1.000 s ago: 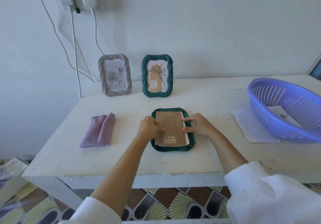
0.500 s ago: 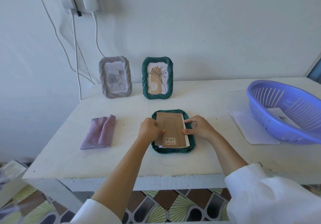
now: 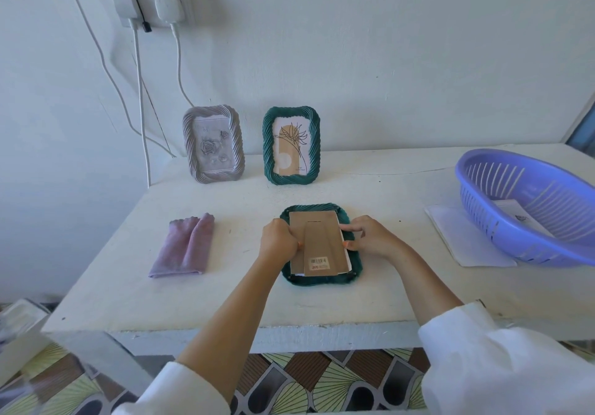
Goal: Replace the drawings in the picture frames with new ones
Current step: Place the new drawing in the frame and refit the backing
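A dark green picture frame (image 3: 322, 280) lies face down in the middle of the white table (image 3: 251, 298). Its brown cardboard backing (image 3: 317, 241) faces up, with a barcode sticker near the front edge and a strip of white paper showing along its right side. My left hand (image 3: 277, 241) is curled at the backing's left edge and grips it. My right hand (image 3: 370, 237) pinches the backing's right edge with thumb and fingertips. Two more frames stand against the wall: a grey one (image 3: 212, 144) with a rose drawing and a green one (image 3: 291, 145) with a flower drawing.
A folded lilac cloth (image 3: 185, 246) lies left of the frame. At the right a purple plastic basket (image 3: 502, 208) holds paper sheets (image 3: 518, 215) and sits partly on a white sheet (image 3: 463, 241). Cables (image 3: 139, 92) hang from a wall socket at the back left.
Both hands stay at the backing's edges. My right fingers have shifted slightly along the right edge. The camera view has tilted a little.
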